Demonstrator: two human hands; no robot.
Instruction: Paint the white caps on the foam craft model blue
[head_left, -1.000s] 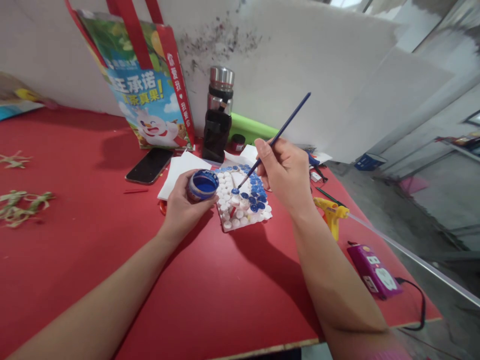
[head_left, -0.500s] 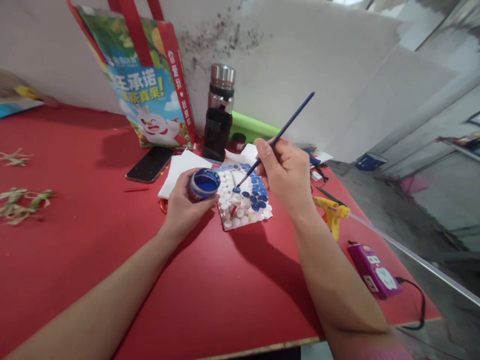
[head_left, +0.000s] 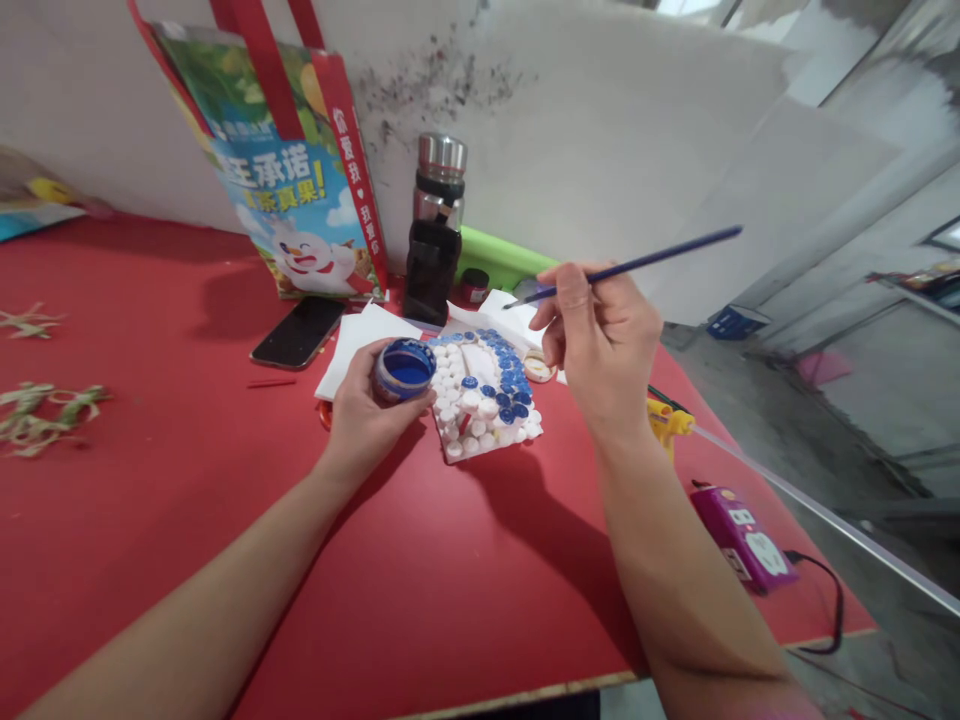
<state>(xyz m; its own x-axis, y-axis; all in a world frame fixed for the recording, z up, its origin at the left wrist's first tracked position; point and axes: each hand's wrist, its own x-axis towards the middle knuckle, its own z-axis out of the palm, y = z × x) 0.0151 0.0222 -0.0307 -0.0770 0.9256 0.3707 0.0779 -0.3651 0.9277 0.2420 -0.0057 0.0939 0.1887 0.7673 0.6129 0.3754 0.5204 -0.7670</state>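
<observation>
My left hand (head_left: 362, 420) is wrapped round a small pot of blue paint (head_left: 405, 369), held just left of a white board covered in several round caps (head_left: 484, 395), some painted blue, some white. My right hand (head_left: 600, 345) pinches a thin blue paintbrush (head_left: 637, 264), which is lifted off the board and lies nearly level, its tip pointing left above the board's far edge. Both hands rest over the red table (head_left: 225, 480).
A printed shopping bag (head_left: 289, 180), a black and steel flask (head_left: 435, 240), a phone (head_left: 298, 331), white paper (head_left: 360, 340) and a green roll (head_left: 499, 258) stand behind the board. A yellow glue gun (head_left: 667, 425) and a purple box (head_left: 739, 545) lie right. Dried plant strips (head_left: 37, 415) lie far left.
My right hand has lifted the brush off the caps, moved right and up, and tipped the handle from steep to nearly level. The left hand and paint pot stayed put.
</observation>
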